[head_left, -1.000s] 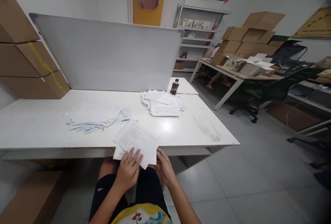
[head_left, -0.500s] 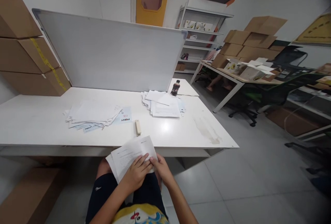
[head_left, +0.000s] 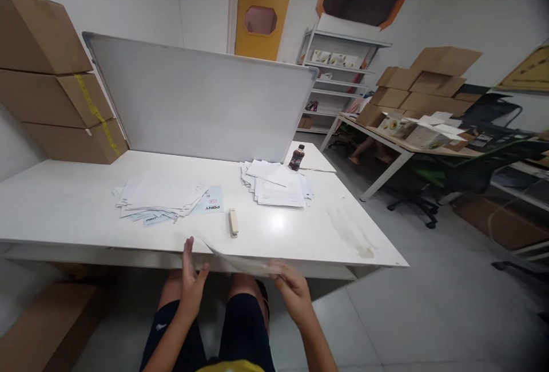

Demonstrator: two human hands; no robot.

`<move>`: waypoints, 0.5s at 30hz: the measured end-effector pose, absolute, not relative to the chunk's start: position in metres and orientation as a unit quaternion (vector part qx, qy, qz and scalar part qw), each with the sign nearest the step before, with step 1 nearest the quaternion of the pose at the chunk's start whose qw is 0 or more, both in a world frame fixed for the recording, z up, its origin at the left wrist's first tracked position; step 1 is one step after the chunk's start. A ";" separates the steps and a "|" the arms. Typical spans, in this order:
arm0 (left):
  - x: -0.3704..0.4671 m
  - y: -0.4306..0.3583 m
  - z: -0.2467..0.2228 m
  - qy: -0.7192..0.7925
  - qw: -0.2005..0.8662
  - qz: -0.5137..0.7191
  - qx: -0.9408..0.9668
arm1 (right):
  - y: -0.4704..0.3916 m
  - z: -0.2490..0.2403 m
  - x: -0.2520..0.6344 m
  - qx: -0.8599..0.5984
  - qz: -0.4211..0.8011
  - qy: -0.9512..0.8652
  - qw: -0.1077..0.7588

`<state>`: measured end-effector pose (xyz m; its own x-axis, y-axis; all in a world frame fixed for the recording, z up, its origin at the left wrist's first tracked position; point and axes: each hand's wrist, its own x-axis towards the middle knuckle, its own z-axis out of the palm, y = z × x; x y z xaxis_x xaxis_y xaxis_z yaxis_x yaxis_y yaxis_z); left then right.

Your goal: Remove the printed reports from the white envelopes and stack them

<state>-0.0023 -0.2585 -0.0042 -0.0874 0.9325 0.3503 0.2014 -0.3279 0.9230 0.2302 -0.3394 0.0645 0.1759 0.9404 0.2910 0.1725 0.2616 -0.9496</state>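
Note:
Thin paper sheets (head_left: 235, 261), blurred and seen nearly edge-on, hang over the front edge of the white table (head_left: 94, 229). My right hand (head_left: 294, 289) pinches their right end. My left hand (head_left: 193, 280) is beside their left end, its fingers and thumb spread apart. On the table just beyond the sheets lies a cream stapler (head_left: 233, 223). A loose paper stack (head_left: 158, 192) is at the left, with a light blue printed sheet (head_left: 210, 200) showing from under it. Another paper stack (head_left: 278, 186) lies to the right, near a dark bottle (head_left: 297, 157).
A whiteboard (head_left: 201, 97) stands along the table's back. Cardboard boxes (head_left: 72, 143) are piled at the left, with another box (head_left: 51, 326) on the floor. Behind at the right, a second table (head_left: 398, 142) holds more boxes, and a person's legs show beneath it.
The sheets have gone from lying flat in both hands to nearly edge-on. My left hand has let go and moved left; my right hand has moved right with the sheets. The view has tilted up.

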 end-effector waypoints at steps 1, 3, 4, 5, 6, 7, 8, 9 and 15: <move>-0.003 -0.253 0.002 0.454 0.339 0.560 0.604 | -0.335 0.065 0.233 -0.509 0.322 -0.552 0.576; -0.004 -0.242 0.012 0.418 0.352 0.564 0.619 | -0.325 0.061 0.235 -0.530 0.306 -0.527 0.590; -0.003 -0.237 0.016 0.417 0.350 0.569 0.617 | -0.320 0.057 0.235 -0.542 0.301 -0.501 0.603; -0.002 -0.232 0.019 0.425 0.343 0.575 0.609 | -0.314 0.053 0.236 -0.553 0.295 -0.472 0.620; 0.000 -0.228 0.021 0.439 0.332 0.582 0.599 | -0.309 0.048 0.236 -0.560 0.284 -0.450 0.635; 0.001 -0.223 0.021 0.450 0.323 0.585 0.593 | -0.304 0.043 0.237 -0.565 0.267 -0.440 0.645; 0.003 -0.220 0.021 0.452 0.319 0.579 0.599 | -0.300 0.038 0.238 -0.571 0.245 -0.443 0.646; 0.006 -0.216 0.021 0.448 0.325 0.569 0.609 | -0.295 0.033 0.239 -0.579 0.221 -0.456 0.639; 0.016 -0.217 0.019 0.436 0.375 0.494 0.652 | -0.280 0.004 0.236 -0.635 0.172 -0.439 0.612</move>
<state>0.0162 -0.2169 0.0186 0.1309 0.9391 0.3178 0.1976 -0.3388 0.9199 0.2357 -0.2800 0.0036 0.5556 0.7682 0.3181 0.3474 0.1332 -0.9282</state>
